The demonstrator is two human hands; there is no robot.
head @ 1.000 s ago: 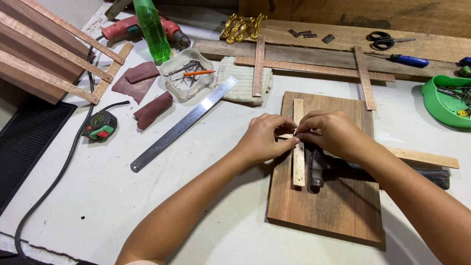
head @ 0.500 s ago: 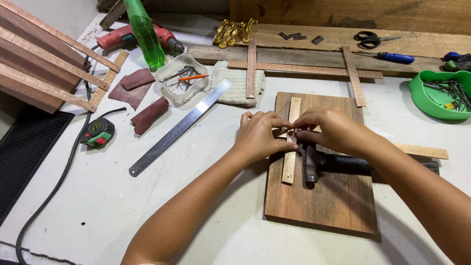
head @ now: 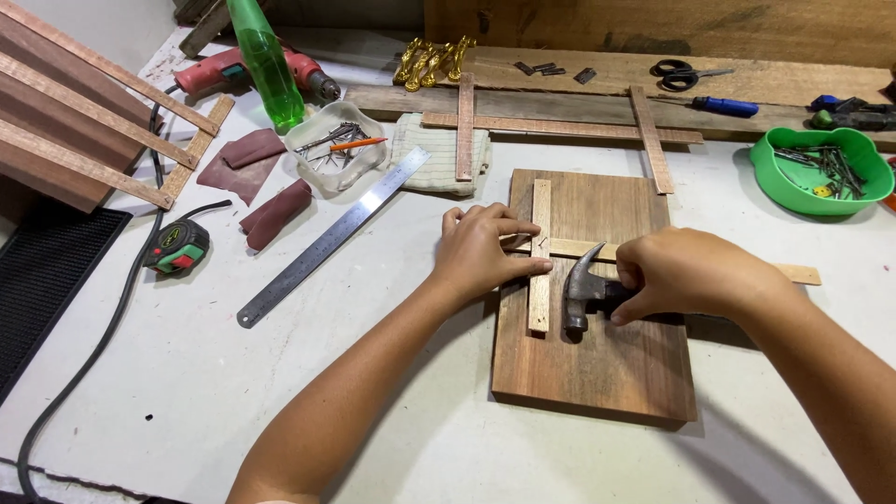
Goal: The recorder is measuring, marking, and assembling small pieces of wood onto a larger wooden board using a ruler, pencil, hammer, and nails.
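The person's right hand [head: 695, 273] was closed around a hammer [head: 583, 289] just behind its head, which lay on a dark wooden board [head: 607, 373]. It looked heavy and rigid, best gripped by the handle, though the hand hid that. The left hand [head: 485, 254] pressed fingers together on two thin crossed wooden strips [head: 540, 280], light and probably easy to split. Any nail there was too small to see.

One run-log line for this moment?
left hand: pressing crossed wood strips | right hand: gripping hammer | base: wooden board
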